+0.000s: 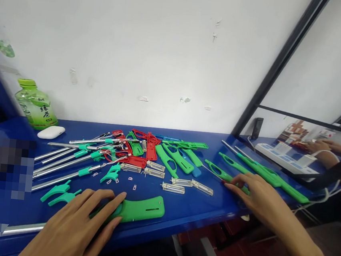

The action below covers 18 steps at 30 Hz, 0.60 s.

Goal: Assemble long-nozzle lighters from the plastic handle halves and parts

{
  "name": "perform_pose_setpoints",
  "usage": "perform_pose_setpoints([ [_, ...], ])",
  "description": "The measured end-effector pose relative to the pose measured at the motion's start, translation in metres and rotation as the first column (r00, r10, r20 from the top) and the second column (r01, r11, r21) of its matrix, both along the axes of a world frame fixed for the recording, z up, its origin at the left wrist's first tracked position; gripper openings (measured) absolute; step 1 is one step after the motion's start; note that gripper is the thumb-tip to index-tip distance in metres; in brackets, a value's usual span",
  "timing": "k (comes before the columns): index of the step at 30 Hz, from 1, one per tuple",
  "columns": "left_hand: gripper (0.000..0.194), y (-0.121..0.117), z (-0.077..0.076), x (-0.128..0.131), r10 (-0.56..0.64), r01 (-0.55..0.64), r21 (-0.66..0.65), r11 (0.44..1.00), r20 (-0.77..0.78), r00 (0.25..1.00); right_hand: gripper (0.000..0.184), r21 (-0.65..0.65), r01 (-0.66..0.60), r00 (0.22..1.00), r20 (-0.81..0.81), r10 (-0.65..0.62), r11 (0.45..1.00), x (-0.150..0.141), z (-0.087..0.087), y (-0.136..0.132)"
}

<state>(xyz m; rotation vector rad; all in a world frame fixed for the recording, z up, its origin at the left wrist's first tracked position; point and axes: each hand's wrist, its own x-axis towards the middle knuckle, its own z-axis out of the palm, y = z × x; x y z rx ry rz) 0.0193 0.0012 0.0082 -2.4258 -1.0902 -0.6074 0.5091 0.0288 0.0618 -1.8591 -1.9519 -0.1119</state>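
A person works with bare hands at a blue desk (196,207) strewn with plastic and metal parts. The left hand (89,221) rests near the front edge, its fingers closed around one end of a green handle (143,210); the slotted far end lies flat on the desk, pointing right. A metal tube (25,228) runs out to the left from beneath that hand, though the palm hides whether the two are joined.

At right, the thumb and forefinger of the right hand (251,192) pinch the red end of a thin rod (212,173), just above a green lighter body (220,173) that lies partly under the hand. Beyond it, more long green lighters (274,176) lie side by side.

Between the hands sit clear plastic cases (173,188) and a few small pink clips (134,187). Behind them, red shells (152,152) and green shells (182,161) form a loose pile, with silver tubes (67,166) fanned out at left and teal pieces (57,191) in front of these. A green-labelled bottle (36,105) stands by the white wall (165,55), a small white case (51,132) beside it. At far right, past a black frame post (280,70), lies a white power strip (285,158).
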Motion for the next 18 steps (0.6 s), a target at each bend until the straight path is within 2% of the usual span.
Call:
perform_pose_setpoints([
  [4,0.049,-0.002,0.0,0.001,0.017,-0.011,0.052,0.999,-0.116,0.993,0.058,0.11,0.013,1.0,-0.018,-0.011,0.994,-0.008,0.001,-0.004],
  [7,0.046,-0.004,0.002,0.004,0.026,-0.012,0.099,0.995,-0.136,0.99,0.055,0.226,0.048,0.993,-0.113,-0.023,0.973,-0.021,0.018,-0.012],
  [9,0.045,-0.006,0.004,0.006,0.035,-0.018,0.124,0.992,-0.132,0.991,0.055,0.289,0.048,0.964,-0.264,0.032,0.956,-0.035,0.031,-0.018],
  [11,0.046,-0.007,0.006,0.007,0.038,-0.016,0.138,0.99,-0.151,0.988,0.043,0.37,0.049,0.868,-0.476,0.144,0.928,-0.053,0.041,-0.022],
  [14,0.049,-0.008,0.007,0.008,0.03,-0.006,0.145,0.989,-0.168,0.985,0.027,0.484,0.003,0.652,-0.665,0.365,0.875,-0.086,0.047,-0.022],
  [16,0.048,-0.008,0.008,0.008,0.028,-0.006,0.147,0.989,-0.149,0.988,0.02,0.519,-0.132,0.473,-0.716,0.514,0.844,-0.11,0.045,-0.018],
  [18,0.047,-0.007,0.009,0.009,0.025,-0.003,0.149,0.989,-0.14,0.99,0.019,0.508,-0.288,0.308,-0.753,0.581,0.812,-0.134,0.042,-0.014],
])
